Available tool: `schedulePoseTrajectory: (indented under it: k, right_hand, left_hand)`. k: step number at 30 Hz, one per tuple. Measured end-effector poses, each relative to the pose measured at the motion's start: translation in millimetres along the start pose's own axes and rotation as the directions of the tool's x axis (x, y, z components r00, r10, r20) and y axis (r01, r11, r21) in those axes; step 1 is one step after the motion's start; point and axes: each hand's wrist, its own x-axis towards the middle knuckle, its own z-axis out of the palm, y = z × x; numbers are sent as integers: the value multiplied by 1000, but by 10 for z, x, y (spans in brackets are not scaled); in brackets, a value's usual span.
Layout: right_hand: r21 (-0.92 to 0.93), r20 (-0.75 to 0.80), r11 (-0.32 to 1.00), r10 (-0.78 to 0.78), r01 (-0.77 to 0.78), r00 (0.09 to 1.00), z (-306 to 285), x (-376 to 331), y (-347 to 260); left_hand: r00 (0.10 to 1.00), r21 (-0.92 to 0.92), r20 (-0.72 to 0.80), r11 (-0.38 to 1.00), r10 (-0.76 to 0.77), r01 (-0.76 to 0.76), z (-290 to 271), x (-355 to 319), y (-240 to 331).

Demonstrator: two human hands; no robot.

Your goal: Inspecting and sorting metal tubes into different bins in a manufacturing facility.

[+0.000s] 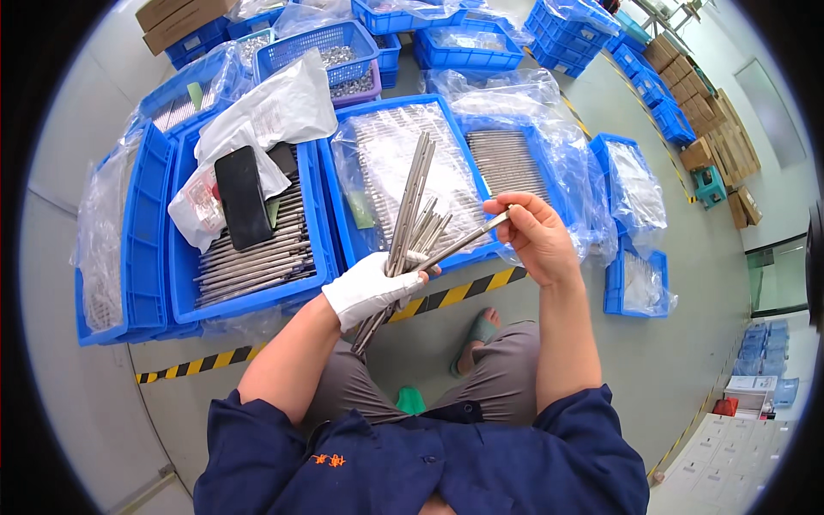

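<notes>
My left hand point(371, 290), in a white glove with bare fingertips, is closed round a bundle of slim metal rods point(410, 202). The rods fan out above and below the fist. Bare, my right hand point(536, 236) pinches the far end of a single metal rod point(466, 241) between thumb and fingers. That rod slants down to the left, its lower end at my left fingertips. Beyond the hands, a blue crate point(446, 112) holds white-wrapped rods under clear plastic. Left of it, another blue crate point(184, 300) holds rows of bare metal rods point(257, 273).
A black phone point(244, 199) and a white plastic bag point(279, 107) lie on the left crate. More rods point(508, 163) fill a crate at right. Blue baskets point(318, 47) with small parts stand behind. Yellow-black tape point(455, 294) marks the floor near my sandalled foot point(477, 337).
</notes>
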Motion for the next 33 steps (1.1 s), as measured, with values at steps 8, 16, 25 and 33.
schedulePoseTrajectory:
  k: [8,16,25,33]
  right_hand:
    - [289,-60,950,-106,119,992,98,1,130]
    - [227,-20,971,-75,78,997,112,-31,-1]
    - [-10,137,994,-102,105,985,-78,-65,-90]
    - [-8,70,1000,-18,19,997,-110,-55,-101]
  left_hand:
    - [999,-86,2,996,40,-39,27,12,-10]
    - [999,-146,18,989,33,-30,23,6,-41]
    - [997,-149,63,988,44,-35,28,-23,-12]
    - [999,-63,41,998,16,-13,13,-12,8]
